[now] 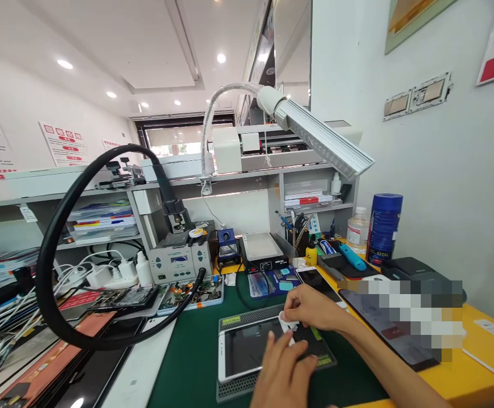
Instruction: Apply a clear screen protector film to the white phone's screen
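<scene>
A white-framed tablet [247,347] with a dark screen lies on a grey perforated pad [230,391] with yellow labels. My right hand [310,307] is at the tablet's right end, its fingers pinched on a crumpled white wipe [286,323] that touches the surface there. Closer to me, my left hand [284,371] rests over the tablet's lower right part with its fingers spread. It hides that edge of the tablet, and I cannot see anything in it. A white-edged phone [315,279] lies just beyond my right hand.
A thick black hose [55,226] loops over the left side from a hot-air station [179,263]. A tray of circuit boards [213,290] sits left of the pad. Stacked devices [98,345] fill the left. Another dark tablet [383,323] lies right; a lamp [323,136] hangs above.
</scene>
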The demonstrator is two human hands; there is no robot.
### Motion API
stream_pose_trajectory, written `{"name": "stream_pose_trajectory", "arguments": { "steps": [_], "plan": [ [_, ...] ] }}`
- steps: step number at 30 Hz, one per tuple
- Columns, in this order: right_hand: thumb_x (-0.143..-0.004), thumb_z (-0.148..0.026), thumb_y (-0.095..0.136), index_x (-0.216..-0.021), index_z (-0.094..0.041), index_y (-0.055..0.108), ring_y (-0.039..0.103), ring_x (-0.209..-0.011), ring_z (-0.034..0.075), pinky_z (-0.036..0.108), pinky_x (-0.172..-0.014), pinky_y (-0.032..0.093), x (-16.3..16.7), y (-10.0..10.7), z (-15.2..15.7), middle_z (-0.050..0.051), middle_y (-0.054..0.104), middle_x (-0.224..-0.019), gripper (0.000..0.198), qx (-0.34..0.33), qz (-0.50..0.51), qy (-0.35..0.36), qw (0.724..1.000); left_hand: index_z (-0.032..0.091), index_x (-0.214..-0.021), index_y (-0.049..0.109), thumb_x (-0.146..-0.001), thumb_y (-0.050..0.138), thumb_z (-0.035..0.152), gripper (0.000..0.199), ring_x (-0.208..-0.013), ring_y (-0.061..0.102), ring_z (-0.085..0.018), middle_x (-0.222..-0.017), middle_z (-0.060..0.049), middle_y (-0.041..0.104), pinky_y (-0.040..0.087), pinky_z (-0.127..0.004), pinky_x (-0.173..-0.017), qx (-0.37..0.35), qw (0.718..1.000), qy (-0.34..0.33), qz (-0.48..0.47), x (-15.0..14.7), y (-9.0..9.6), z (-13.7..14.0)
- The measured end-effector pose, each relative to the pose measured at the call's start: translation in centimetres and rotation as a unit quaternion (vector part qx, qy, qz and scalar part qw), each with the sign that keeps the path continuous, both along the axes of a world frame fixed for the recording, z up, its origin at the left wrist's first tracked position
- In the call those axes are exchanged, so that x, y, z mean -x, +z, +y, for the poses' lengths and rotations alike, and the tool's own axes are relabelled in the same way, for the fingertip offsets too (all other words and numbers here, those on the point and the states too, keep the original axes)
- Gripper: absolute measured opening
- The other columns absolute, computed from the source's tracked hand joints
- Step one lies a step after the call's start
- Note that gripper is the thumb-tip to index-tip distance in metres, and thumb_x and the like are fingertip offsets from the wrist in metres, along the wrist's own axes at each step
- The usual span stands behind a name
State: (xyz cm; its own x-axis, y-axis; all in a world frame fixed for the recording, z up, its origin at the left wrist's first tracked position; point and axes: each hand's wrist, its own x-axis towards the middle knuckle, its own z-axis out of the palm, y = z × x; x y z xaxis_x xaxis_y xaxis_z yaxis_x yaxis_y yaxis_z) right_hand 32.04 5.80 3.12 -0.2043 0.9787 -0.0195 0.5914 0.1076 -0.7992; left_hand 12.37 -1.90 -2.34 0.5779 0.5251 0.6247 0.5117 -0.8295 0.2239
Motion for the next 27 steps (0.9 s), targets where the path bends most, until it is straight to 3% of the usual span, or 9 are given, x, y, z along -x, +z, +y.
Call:
{"name": "stream_pose_trajectory", "arguments": {
  "steps": [3, 5, 8, 10, 14, 27],
  "plan": [
    [-0.073, -0.034, 0.072, -0.065, -0.017, 0.065, 0.051, -0.046, 0.010, 0.021, -0.044, 0.038, 0.0, 0.0, -0.2, -0.003, 0.058, -0.056, 0.020, -0.003, -0.004, -0.004, 1.000, 0.024, -0.130, 0.066, -0.089, 0.067, 0.045, 0.047, -0.137, 0.051, -0.038, -0.139, -0.010, 0.064, 0.035, -0.065, -0.116, 0.082, 0.987, -0.040, 0.131, 3.3, 3.2, 2.2],
    [-0.075, -0.034, 0.071, -0.065, -0.017, 0.065, 0.052, -0.046, 0.010, 0.020, -0.044, 0.038, 0.1, 0.0, -0.3, -0.003, 0.058, -0.056, 0.020, -0.004, -0.006, -0.004, 1.000, 0.025, -0.135, 0.065, -0.083, 0.071, 0.039, 0.054, -0.143, 0.042, -0.043, -0.149, -0.010, 0.055, 0.033, -0.069, -0.114, 0.156, 0.966, -0.014, 0.206, 4.8, 5.7, 3.2],
    [-0.076, -0.031, 0.071, -0.064, -0.017, 0.065, 0.053, -0.047, 0.010, 0.021, -0.045, 0.038, 0.1, 0.1, -0.5, -0.003, 0.058, -0.057, 0.020, -0.007, -0.007, -0.004, 1.000, 0.029, -0.137, 0.064, -0.086, 0.067, 0.036, 0.052, -0.145, 0.039, -0.041, -0.153, -0.006, 0.052, 0.032, -0.067, -0.117, 0.205, 0.946, 0.023, 0.248, 6.0, 8.4, 3.8],
    [-0.076, -0.030, 0.070, -0.064, -0.017, 0.064, 0.052, -0.047, 0.010, 0.021, -0.045, 0.037, 0.2, 0.2, -0.6, -0.003, 0.058, -0.056, 0.019, -0.009, -0.008, -0.007, 1.000, 0.030, -0.135, 0.066, -0.088, 0.065, 0.036, 0.048, -0.141, 0.046, -0.038, -0.151, -0.005, 0.054, 0.038, -0.061, -0.116, 0.221, 0.940, 0.032, 0.257, 6.3, 9.3, 3.8],
    [-0.077, -0.031, 0.069, -0.065, -0.017, 0.064, 0.052, -0.047, 0.011, 0.022, -0.045, 0.036, 0.2, 0.2, -0.6, -0.003, 0.056, -0.055, 0.019, -0.016, -0.012, -0.009, 1.000, 0.029, -0.134, 0.068, -0.087, 0.064, 0.037, 0.047, -0.136, 0.052, -0.035, -0.149, -0.005, 0.056, 0.045, -0.051, -0.113, 0.240, 0.930, 0.026, 0.278, 6.4, 9.5, 4.1],
    [-0.076, -0.025, 0.069, -0.066, -0.017, 0.062, 0.052, -0.057, 0.011, 0.022, -0.051, 0.033, 0.8, 1.1, -2.2, -0.003, 0.059, -0.061, 0.015, -0.027, -0.036, -0.019, 0.999, 0.030, -0.138, 0.065, -0.090, 0.059, 0.042, 0.050, -0.141, 0.047, -0.035, -0.153, -0.002, 0.051, 0.038, -0.053, -0.118, 0.234, 0.927, 0.041, 0.290, 6.7, 8.4, 4.4]
  ]
}}
